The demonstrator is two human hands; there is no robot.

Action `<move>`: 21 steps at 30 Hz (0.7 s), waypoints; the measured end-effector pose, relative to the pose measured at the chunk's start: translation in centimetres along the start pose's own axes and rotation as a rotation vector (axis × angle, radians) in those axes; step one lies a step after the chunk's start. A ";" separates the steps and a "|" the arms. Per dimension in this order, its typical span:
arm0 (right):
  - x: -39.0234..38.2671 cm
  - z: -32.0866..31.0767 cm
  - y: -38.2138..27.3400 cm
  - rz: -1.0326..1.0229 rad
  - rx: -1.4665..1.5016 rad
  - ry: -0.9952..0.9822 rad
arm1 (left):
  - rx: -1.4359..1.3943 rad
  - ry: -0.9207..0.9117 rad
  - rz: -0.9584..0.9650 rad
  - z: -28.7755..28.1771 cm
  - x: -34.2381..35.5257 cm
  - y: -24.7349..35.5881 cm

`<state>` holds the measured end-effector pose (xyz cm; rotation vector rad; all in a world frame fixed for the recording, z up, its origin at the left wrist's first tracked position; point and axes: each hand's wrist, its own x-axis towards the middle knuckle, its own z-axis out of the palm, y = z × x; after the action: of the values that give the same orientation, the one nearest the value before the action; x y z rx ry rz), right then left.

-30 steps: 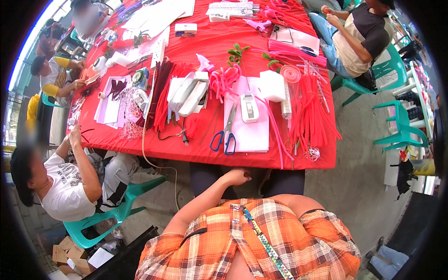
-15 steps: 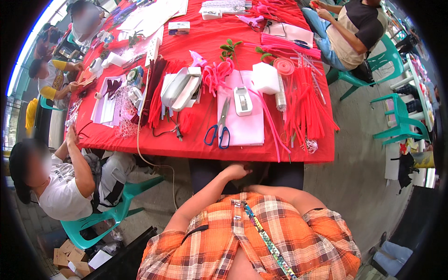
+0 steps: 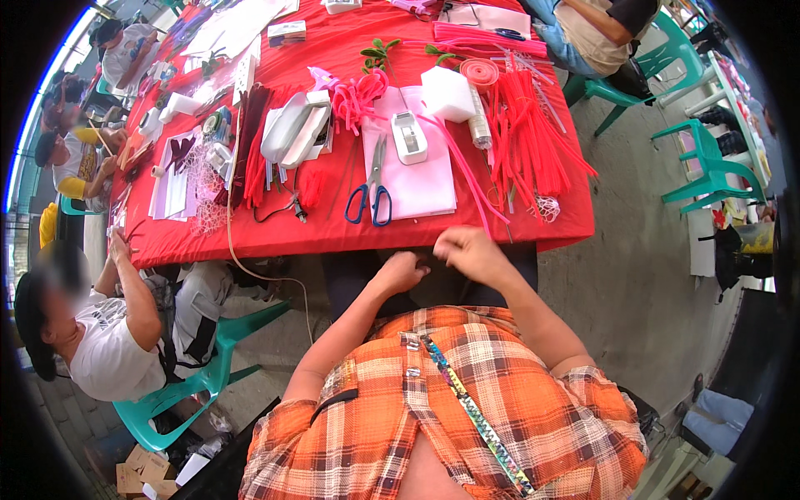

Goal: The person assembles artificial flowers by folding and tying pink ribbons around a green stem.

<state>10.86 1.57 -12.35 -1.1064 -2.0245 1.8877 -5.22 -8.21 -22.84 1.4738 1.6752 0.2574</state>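
Over the lap, at the middle of a dial with twelve straight ahead, the left hand has its fingers loosely curled. Between two and three o'clock from it, just beside but apart, the right hand also has bent fingers, overlapping the near edge of the red-covered desk in this view. Whether either hand is closed on something, I cannot tell. Beyond the hands, at twelve, lie pale pink sheets; blue-handled scissors lie at about eleven, along the sheets' left edge. A black plug is near ten. Farther off, a white tape dispenser rests on the sheets, a bunch of red strips spreads at one, and a white block stands at twelve. Green leaves lie beyond, between eleven and twelve.
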 end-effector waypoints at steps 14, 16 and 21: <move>3.7 -1.6 2.6 -0.255 -0.471 0.482 | 0.043 -0.016 0.155 -3.4 -2.0 5.6; 3.4 -1.4 2.7 -0.277 -0.470 0.479 | -0.004 0.036 0.153 -5.8 -3.1 6.8; 3.3 -2.2 3.5 -0.330 -0.421 0.465 | -0.298 1.020 0.075 -11.5 -4.5 3.7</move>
<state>11.24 5.07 -16.31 -1.0802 -2.1897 0.9645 -11.01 -6.85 -11.44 1.2284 2.1951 1.4198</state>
